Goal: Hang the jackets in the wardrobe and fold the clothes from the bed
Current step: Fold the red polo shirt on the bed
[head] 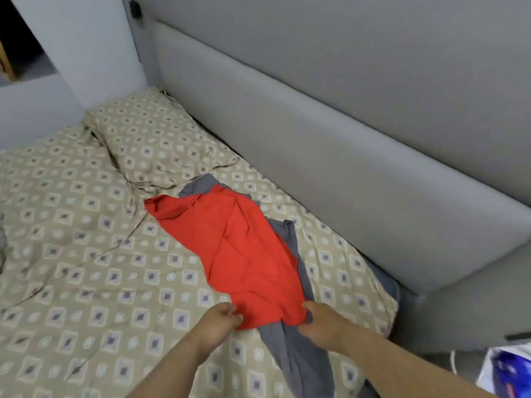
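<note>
While the red garment lies crumpled on a grey garment at the bed's right side, the left hand and right hand each pinch its near hem, apparently to spread it flat for folding.

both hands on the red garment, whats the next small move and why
Probably lift the red garment off the grey garment beneath and spread it flat: the left hand and right hand each pinch its near edge, and it lies crumpled.

Crumpled red garment lies atop grey garment on bed.
</note>
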The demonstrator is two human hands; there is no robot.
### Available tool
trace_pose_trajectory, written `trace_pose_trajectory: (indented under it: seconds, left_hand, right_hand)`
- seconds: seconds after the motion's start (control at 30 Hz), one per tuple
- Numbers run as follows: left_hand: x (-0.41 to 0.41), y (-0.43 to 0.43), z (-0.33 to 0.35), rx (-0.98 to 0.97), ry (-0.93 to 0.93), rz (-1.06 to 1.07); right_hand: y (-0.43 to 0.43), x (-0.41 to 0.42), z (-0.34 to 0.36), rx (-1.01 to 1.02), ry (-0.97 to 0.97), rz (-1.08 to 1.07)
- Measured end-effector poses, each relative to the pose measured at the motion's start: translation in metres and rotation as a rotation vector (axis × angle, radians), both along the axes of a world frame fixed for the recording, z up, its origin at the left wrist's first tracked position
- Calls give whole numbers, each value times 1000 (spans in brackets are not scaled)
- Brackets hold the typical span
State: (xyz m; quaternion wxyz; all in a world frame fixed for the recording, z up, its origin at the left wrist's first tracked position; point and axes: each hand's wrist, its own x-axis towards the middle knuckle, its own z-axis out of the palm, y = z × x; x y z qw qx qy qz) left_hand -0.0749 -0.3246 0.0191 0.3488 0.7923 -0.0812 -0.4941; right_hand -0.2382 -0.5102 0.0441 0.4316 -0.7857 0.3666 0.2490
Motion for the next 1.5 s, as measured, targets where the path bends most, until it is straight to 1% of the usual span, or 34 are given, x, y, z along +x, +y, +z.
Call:
trace_pose_trajectory:
  seconds: [0.07,0.13,0.2,0.23,0.3,0.37,0.4,0.43,0.47,0.53,0.6,0.7,0.77,0.8,0.87,0.97,1.07,1.1,1.17,1.23,1.27,1.33,1.43,1.5]
  left_hand:
    - [3,-14,-41,-24,122,148]
    - [4,-24,-74,-59,230,293]
    - [6,-31,-99,-106,265,422]
    - [8,-35,-108,-122,259,499]
    - [15,-43,-119,-149,298,661]
    - [16,-51,-117,-150,345,707]
    - [17,-55,-114,-144,361,704]
    - [17,-58,-105,-139,369,695]
    - [17,-59,-96,-138,359,680]
    - [20,-58,-67,-148,295,630]
    - [25,-56,-29,-196,209,588]
    - [32,-53,44,-430,78,565]
    - [37,-52,100,-561,-3,543]
    - [41,-52,128,-624,-7,561]
    - [47,-54,188,-768,48,582]
    - [51,-53,289,-926,128,592]
    - [45,-51,390,-1099,164,559]
    - [41,-49,422,-1141,139,523]
    - [31,-44,481,-1227,89,452]
    - [18,-36,537,-1326,57,378]
    - [14,-32,565,-1382,38,336]
    - [6,-23,617,-1474,-10,271]
    - [6,-6,682,-1563,-115,273]
    - [6,6,714,-1589,-210,289]
  right_hand:
    - [-1,12,-30,66,2,-150]
    - [0,17,-57,181,-22,-295]
    - [2,23,-84,318,-51,-424]
    - [2,24,-97,340,-75,-493]
    - [2,29,-113,374,-195,-673]
    - [0,33,-115,472,-220,-841]
    - [0,34,-114,495,-227,-853]
    - [0,33,-113,477,-221,-811]
    - [1,33,-109,419,-208,-749]
    - [-1,35,-93,278,-210,-732]
    - [-4,40,-65,264,-254,-736]
    - [-6,50,-5,287,-351,-663]
    - [-2,56,40,234,-398,-578]
    - [1,61,66,182,-403,-531]
    - [9,68,117,85,-446,-431]
    - [24,75,193,-4,-507,-373]
    - [39,80,270,-166,-586,-272]
    - [42,83,293,-263,-624,-221]
    - [49,86,342,-503,-641,-139]
    - [55,89,388,-637,-682,-131]
    - [59,89,415,-674,-733,-138]
    - [62,86,466,-646,-868,-150]
    - [68,72,545,-531,-894,-109]
    - [70,63,589,-415,-957,-175]
